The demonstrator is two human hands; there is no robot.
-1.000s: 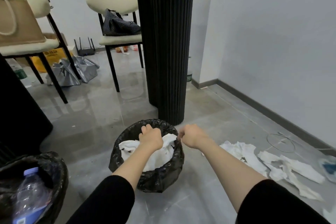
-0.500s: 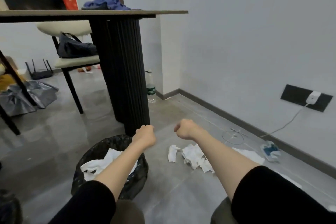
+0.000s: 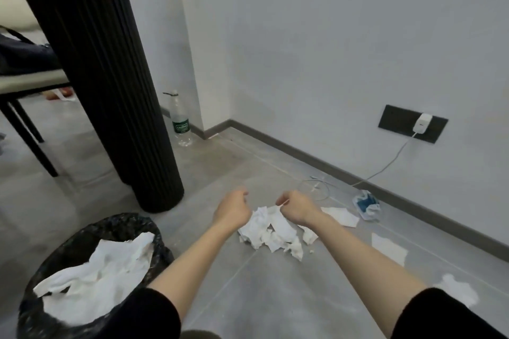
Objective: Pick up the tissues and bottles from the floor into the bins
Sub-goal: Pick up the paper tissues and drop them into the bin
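A heap of torn white tissues (image 3: 272,231) lies on the grey floor in front of me. My right hand (image 3: 296,208) hovers at the heap's top edge, fingers curled, and pinches a thin white corner of tissue. My left hand (image 3: 232,210) is a closed fist just left of the heap and holds nothing. More loose tissues (image 3: 341,216) (image 3: 388,248) (image 3: 454,289) lie to the right. A black-bagged bin (image 3: 132,221) at the lower left holds white tissues (image 3: 96,278). A clear plastic bottle (image 3: 180,121) with a green label stands by the wall corner.
A thick black fluted table leg (image 3: 110,96) stands just behind the bin, with chair legs (image 3: 30,140) to its left. A crumpled blue and white wrapper (image 3: 366,202) and a coiled white cable (image 3: 316,190) lie near the skirting. A charger (image 3: 421,124) is plugged into the wall.
My view has swung right from the bin to the tissue heap. Both hands moved from over the bin to the heap, and my right hand now pinches a tissue corner.
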